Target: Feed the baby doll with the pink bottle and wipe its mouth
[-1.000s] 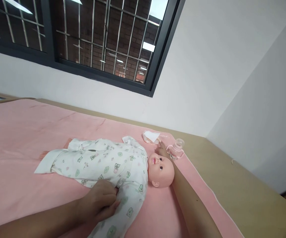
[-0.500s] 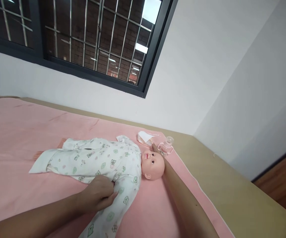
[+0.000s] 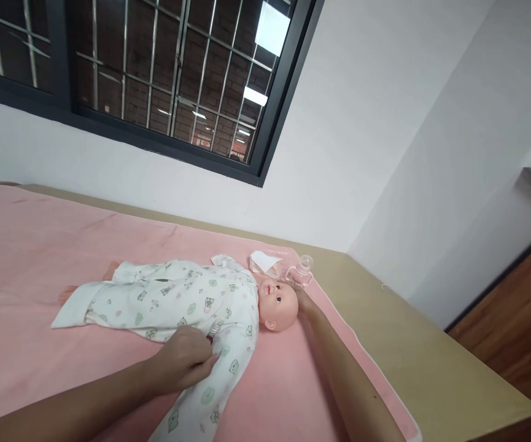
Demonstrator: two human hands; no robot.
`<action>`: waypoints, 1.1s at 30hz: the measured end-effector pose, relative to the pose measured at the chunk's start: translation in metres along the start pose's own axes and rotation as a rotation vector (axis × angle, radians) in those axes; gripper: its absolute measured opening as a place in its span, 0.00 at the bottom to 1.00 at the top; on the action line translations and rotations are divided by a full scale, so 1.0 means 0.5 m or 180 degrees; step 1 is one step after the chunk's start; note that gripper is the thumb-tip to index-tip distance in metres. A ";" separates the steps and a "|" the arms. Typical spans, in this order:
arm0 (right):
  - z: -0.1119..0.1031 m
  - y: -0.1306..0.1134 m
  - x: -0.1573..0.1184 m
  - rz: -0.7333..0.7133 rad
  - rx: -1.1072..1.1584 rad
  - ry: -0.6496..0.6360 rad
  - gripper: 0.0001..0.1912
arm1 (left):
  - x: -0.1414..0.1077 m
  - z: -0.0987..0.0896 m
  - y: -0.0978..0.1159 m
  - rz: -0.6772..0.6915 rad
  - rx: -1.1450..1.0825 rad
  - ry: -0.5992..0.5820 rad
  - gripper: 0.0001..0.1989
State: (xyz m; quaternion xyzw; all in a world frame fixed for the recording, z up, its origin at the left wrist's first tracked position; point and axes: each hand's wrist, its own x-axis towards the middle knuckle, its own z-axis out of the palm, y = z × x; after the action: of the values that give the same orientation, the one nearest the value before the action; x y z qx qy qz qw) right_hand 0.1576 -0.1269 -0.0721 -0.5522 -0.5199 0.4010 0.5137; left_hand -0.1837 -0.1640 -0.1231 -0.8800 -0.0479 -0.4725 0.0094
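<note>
A baby doll (image 3: 278, 307) lies face up on a pink blanket, its head to the right. White pyjamas (image 3: 173, 301) with green and grey animal prints clothe it, one sleeve (image 3: 214, 380) stretching toward me. My left hand (image 3: 186, 359) is closed at the doll's near side, by a cuff; the thumb rests along the sleeve and the curled fingertips are hidden. Behind the doll's head is my right hand (image 3: 302, 301), its fingers mostly out of sight. Just beyond that hand stands a clear baby bottle (image 3: 304, 267) with pink handles.
Beside the bottle lies a small white and peach packet or folded cloth (image 3: 265, 263). The pink blanket (image 3: 26, 245) covers much of a wooden surface (image 3: 398, 344). White walls and a barred, dark-framed window (image 3: 164, 73) rise behind.
My right hand has drawn back slightly toward me, nearer the doll's head. The left hand stays on the pyjamas. The view has turned slightly right.
</note>
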 end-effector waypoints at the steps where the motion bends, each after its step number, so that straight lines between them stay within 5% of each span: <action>1: -0.003 -0.001 -0.004 0.0047 -0.0026 0.0040 0.15 | 0.000 0.001 0.000 0.0004 0.0000 -0.0002 0.18; 6: -0.033 -0.035 0.007 -0.0554 -0.0266 0.1161 0.09 | -0.005 0.009 0.003 -0.0272 0.0127 0.0120 0.19; 10: -0.055 -0.072 0.043 -0.1056 -0.0489 0.2194 0.11 | -0.008 0.012 0.002 -0.0376 0.0155 0.0158 0.19; 14: -0.061 -0.069 0.077 -0.1063 -0.0798 0.2904 0.19 | -0.006 0.011 0.002 -0.0341 0.0194 0.0150 0.19; 21: -0.051 -0.012 0.108 -0.0638 -0.0821 0.2743 0.41 | -0.009 0.015 0.002 -0.0301 0.0367 0.0257 0.17; 30: -0.072 -0.023 0.091 -0.0528 -0.1001 0.2567 0.34 | -0.001 -0.021 0.027 0.0091 0.0543 -0.0131 0.13; 33: -0.074 -0.040 0.081 -0.0378 -0.0793 0.2819 0.33 | 0.038 -0.040 0.039 -0.0163 0.0564 -0.0238 0.14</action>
State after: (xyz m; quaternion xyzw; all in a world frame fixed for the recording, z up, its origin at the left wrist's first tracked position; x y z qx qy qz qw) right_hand 0.1962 -0.0939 -0.0429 -0.6971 -0.3254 0.0309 0.6381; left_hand -0.1880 -0.1832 -0.0959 -0.8912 -0.1123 -0.4333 0.0733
